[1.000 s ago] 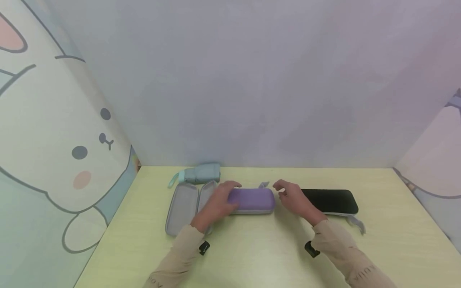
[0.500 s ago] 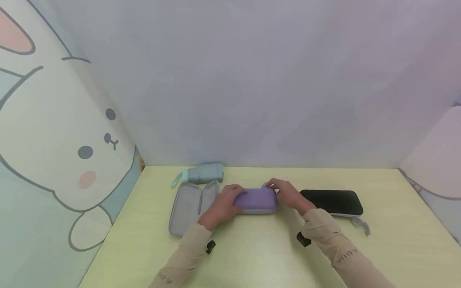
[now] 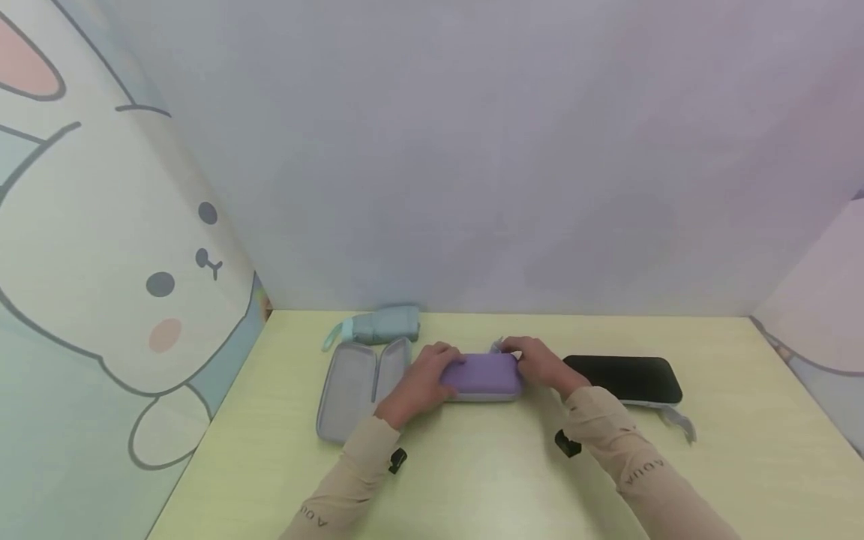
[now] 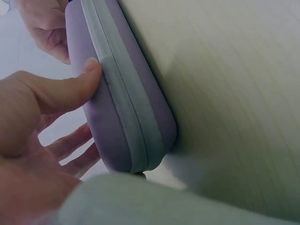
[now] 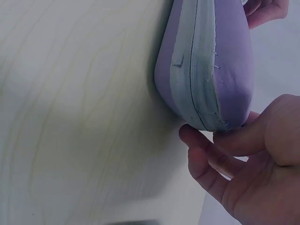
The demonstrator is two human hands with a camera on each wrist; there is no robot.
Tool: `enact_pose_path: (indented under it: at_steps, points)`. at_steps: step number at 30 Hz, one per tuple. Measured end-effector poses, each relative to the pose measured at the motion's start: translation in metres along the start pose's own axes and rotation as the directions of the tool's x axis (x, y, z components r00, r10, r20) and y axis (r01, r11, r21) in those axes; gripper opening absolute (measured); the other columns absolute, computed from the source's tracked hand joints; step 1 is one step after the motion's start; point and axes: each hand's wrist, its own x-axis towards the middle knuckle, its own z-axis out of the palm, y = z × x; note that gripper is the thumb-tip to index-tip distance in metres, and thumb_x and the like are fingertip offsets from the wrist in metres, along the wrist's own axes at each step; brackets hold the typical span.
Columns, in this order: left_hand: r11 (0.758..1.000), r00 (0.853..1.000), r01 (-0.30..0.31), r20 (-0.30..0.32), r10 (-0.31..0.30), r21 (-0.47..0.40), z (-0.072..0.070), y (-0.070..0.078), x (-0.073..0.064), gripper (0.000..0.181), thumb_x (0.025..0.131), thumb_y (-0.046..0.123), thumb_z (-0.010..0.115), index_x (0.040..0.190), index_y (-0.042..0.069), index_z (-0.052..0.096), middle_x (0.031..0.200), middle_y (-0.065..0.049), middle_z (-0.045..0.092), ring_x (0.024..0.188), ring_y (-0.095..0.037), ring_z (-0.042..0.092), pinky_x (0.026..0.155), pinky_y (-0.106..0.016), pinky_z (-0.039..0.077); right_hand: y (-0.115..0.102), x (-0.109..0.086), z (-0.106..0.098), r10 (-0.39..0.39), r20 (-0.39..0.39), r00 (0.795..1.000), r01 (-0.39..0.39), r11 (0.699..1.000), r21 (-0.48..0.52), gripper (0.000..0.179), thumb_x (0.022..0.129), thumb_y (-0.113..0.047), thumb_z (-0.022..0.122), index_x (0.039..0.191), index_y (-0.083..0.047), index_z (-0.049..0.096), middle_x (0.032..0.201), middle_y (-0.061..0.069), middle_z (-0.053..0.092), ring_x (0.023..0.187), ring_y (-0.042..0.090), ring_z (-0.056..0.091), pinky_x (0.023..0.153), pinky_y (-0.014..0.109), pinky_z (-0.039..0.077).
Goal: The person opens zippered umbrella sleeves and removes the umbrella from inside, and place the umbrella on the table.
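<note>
A purple zip case [image 3: 487,373] with a pale grey zip band lies on the table, its zip closed along the front side and right end that show. My left hand [image 3: 425,381] grips the left end, thumb [image 4: 89,77] at the front side and fingers reaching over to the back. At the right end, my right hand [image 3: 540,364] has its thumb and curled fingers [image 5: 201,140] pinched at the case's corner [image 5: 229,89], by the zip band. A short grey strap [image 3: 496,346] sticks out behind the case beside those fingertips; whatever the pinch hides there I cannot tell.
An open grey case [image 3: 347,390] lies left, partly behind the left hand. Behind it rests a folded blue-grey umbrella [image 3: 386,325] with a mint loop. To the right lies a black case [image 3: 628,379] with a grey strap [image 3: 678,422]. A wall rises behind the table.
My right hand has come in from the right to the purple case's back right corner. The left hand has settled its grip on the left end. The last half second shows little movement.
</note>
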Motion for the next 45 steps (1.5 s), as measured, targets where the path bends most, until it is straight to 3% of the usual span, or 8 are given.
enact_pose_path:
  at_steps: [8, 15, 19, 23, 32, 37, 45]
  points:
    - [1.0, 1.0, 0.002, -0.009, -0.002, 0.014, -0.001, 0.0, -0.001, 0.048, 0.073, 0.002, 0.077, 0.118, 0.01, 0.061, 0.12, -0.008, 0.054, 0.113, -0.027, 0.046, 0.093, -0.04, 0.043, -0.003, 0.002, 0.001, 0.042, 0.013, 0.999, -0.042, 0.999, 0.016, 0.046, 0.081, 0.016, 0.041, 0.123, 0.004, 0.056, 0.117, 0.021, 0.06, 0.113, 0.035, 0.053, 0.092, 0.049, 0.043]
    - [1.0, 1.0, 0.01, -0.003, -0.01, 0.023, 0.001, 0.001, 0.001, 0.049, 0.072, 0.003, 0.078, 0.118, 0.01, 0.062, 0.12, -0.008, 0.054, 0.113, -0.027, 0.046, 0.092, -0.039, 0.043, 0.009, 0.003, 0.002, -0.051, 0.006, 0.999, 0.051, 0.996, 0.067, 0.05, 0.077, 0.019, 0.037, 0.121, 0.003, 0.053, 0.125, 0.024, 0.055, 0.12, 0.04, 0.049, 0.094, 0.053, 0.04]
    - [0.999, 1.0, 0.025, 0.002, -0.025, 0.03, 0.001, 0.001, 0.002, 0.048, 0.072, 0.004, 0.078, 0.117, 0.011, 0.062, 0.12, -0.007, 0.054, 0.113, -0.026, 0.046, 0.091, -0.039, 0.044, 0.015, 0.004, 0.003, -0.058, 0.019, 0.998, 0.055, 0.993, 0.106, 0.056, 0.074, 0.021, 0.036, 0.123, 0.001, 0.052, 0.128, 0.023, 0.053, 0.118, 0.039, 0.051, 0.094, 0.052, 0.041]
    - [0.999, 1.0, 0.027, -0.001, -0.027, 0.026, 0.0, 0.001, 0.002, 0.047, 0.071, 0.003, 0.078, 0.115, 0.011, 0.062, 0.12, -0.007, 0.054, 0.113, -0.026, 0.046, 0.091, -0.039, 0.044, 0.015, 0.005, 0.001, -0.061, 0.026, 0.998, 0.059, 0.995, 0.077, 0.051, 0.077, 0.019, 0.037, 0.123, 0.003, 0.053, 0.122, 0.023, 0.056, 0.114, 0.037, 0.052, 0.091, 0.051, 0.042]
    - [0.998, 1.0, 0.023, 0.015, -0.024, 0.05, 0.0, 0.0, 0.002, 0.047, 0.073, 0.007, 0.079, 0.116, 0.012, 0.062, 0.121, -0.007, 0.054, 0.114, -0.026, 0.046, 0.092, -0.039, 0.043, 0.018, 0.009, 0.002, -0.031, -0.021, 0.999, 0.031, 0.999, -0.026, 0.037, 0.079, 0.018, 0.042, 0.105, 0.005, 0.065, 0.106, 0.018, 0.063, 0.104, 0.033, 0.056, 0.086, 0.047, 0.046]
    - [0.998, 0.999, 0.03, 0.025, -0.031, 0.053, -0.001, -0.001, 0.002, 0.047, 0.073, 0.007, 0.079, 0.117, 0.013, 0.062, 0.122, -0.006, 0.054, 0.115, -0.025, 0.046, 0.093, -0.039, 0.043, 0.016, 0.011, 0.001, -0.026, -0.029, 0.999, 0.026, 1.0, 0.01, 0.038, 0.079, 0.018, 0.041, 0.104, 0.005, 0.067, 0.11, 0.022, 0.063, 0.11, 0.038, 0.055, 0.091, 0.05, 0.044]
    - [0.998, 1.0, 0.014, 0.022, -0.015, 0.054, -0.002, -0.001, 0.002, 0.047, 0.073, 0.007, 0.079, 0.117, 0.013, 0.061, 0.12, -0.006, 0.054, 0.114, -0.025, 0.046, 0.092, -0.039, 0.043, 0.016, 0.014, -0.002, -0.048, -0.02, 0.999, 0.048, 0.998, 0.033, 0.042, 0.076, 0.019, 0.038, 0.107, 0.009, 0.066, 0.108, 0.023, 0.064, 0.103, 0.036, 0.058, 0.085, 0.048, 0.047]
